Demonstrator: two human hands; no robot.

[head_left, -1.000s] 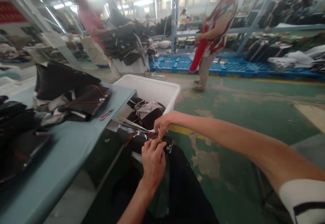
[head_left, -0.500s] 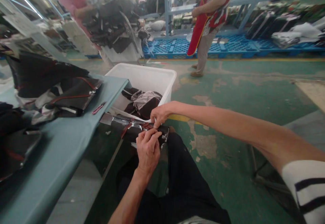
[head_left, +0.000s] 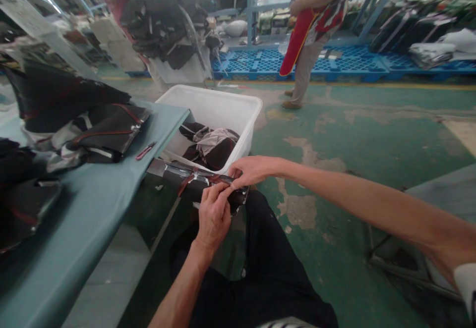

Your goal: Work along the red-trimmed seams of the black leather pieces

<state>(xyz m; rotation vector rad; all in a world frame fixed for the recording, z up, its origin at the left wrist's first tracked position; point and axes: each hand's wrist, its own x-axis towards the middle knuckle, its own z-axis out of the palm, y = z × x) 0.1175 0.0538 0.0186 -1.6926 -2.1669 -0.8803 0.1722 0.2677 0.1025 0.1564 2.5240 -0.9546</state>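
while both the left hand (head_left: 213, 215) and right hand (head_left: 250, 169) pinch the dark strap piece (head_left: 193, 184), a white bin (head_left: 219, 115) sits just behind.

The piece (head_left: 193, 185) the left hand (head_left: 213, 215) is pinching is showing black with silver-grey sheen and a red-brown strap; just beyond the right hand (head_left: 251, 170) the bin (head_left: 223, 105) is looking white, holding black and grey fabric (head_left: 211, 145); left of both hands the worktop (head_left: 96, 209) is showing pale teal; the floor (head_left: 353, 130) is looking worn green with a yellow line
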